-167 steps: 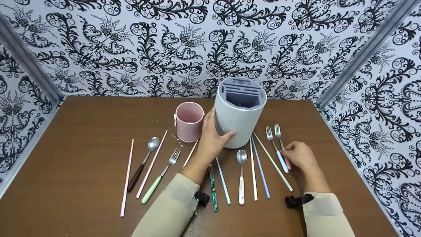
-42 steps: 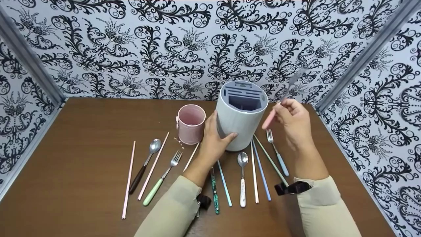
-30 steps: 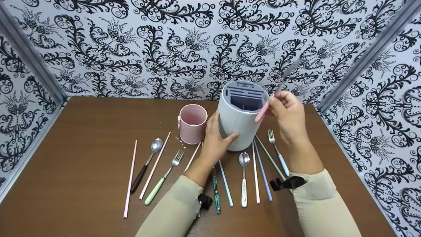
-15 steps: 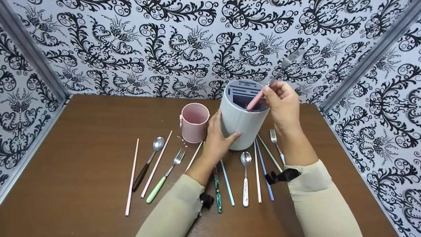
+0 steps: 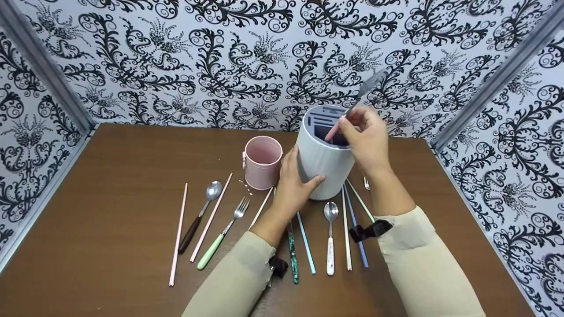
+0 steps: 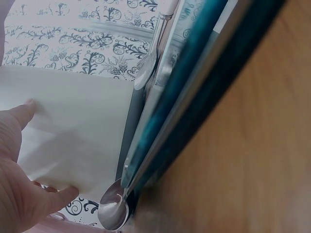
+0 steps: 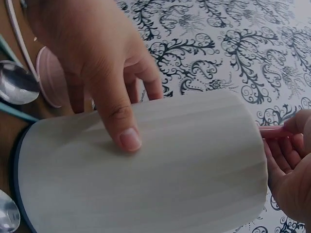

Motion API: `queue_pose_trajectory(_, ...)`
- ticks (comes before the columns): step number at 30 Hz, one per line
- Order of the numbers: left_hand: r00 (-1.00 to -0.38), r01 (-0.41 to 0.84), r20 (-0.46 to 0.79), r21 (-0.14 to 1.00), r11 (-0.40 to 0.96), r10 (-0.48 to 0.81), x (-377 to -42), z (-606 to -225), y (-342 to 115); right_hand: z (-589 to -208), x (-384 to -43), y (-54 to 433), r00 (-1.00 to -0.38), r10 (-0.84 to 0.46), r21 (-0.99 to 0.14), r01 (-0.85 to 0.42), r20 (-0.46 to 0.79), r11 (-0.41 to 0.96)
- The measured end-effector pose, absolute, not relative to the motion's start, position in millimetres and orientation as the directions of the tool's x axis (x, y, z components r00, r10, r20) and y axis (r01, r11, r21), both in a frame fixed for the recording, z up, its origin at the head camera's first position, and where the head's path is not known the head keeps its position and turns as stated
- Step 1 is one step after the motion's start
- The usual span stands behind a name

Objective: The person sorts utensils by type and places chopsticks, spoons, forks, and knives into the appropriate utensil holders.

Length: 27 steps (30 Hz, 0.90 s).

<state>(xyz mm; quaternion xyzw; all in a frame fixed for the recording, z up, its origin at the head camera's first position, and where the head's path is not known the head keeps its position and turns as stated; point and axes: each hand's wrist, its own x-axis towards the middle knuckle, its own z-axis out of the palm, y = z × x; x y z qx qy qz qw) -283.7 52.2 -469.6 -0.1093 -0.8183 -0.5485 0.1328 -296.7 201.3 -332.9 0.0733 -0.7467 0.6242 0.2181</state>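
A tall white utensil holder (image 5: pixel 326 169) with a grey slotted top stands at the centre of the head view. My left hand (image 5: pixel 294 187) grips its left side, thumb in front. My right hand (image 5: pixel 369 136) pinches a fork (image 5: pixel 370 83) by the neck, above its pink handle. The fork's tines point up and right; its handle end dips into the holder's large opening. In the right wrist view the pink handle (image 7: pixel 272 131) shows at the holder's rim. The left wrist view shows the holder's pale wall (image 6: pixel 73 121) with my left fingers against it.
A pink cup (image 5: pixel 263 165) stands left of the holder. Across the brown table (image 5: pixel 132 198) lie several chopsticks (image 5: pixel 179 233), a dark-handled spoon (image 5: pixel 200 215), a green-handled fork (image 5: pixel 224 233), a white-handled spoon (image 5: pixel 330 237) and a green-speckled handle (image 5: pixel 293 255). My right forearm partly covers another fork (image 5: pixel 366 182).
My right hand has picked the pink-handled fork off the table, raised it and brought it left, handle end first, into the holder's opening. My left hand has kept its hold.
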Motion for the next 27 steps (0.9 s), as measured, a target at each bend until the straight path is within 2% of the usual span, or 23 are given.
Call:
queue_pose_trajectory(5, -0.94, 0.33, 0.34, 0.869, 0.369, 0.039, -285.2, -471.1, 52.6, -335.4, -297.8, 199.1, -0.905, 0.101, -0.841, -0.337, 0.414, 0.424)
queue_pose_trajectory(11, -0.939, 0.331, 0.342, 0.865, 0.377, 0.039, -285.0, -470.9, 52.2, -338.7, -301.3, 197.2, -0.909, 0.05, -0.755, -0.313, 0.415, 0.576)
queue_pose_trajectory(27, -0.941, 0.325, 0.335, 0.869, 0.374, 0.041, -285.1, -470.6, 51.8, -339.2, -305.0, 192.2, -0.937, 0.013, -0.652, -0.234, 0.349, 0.721)
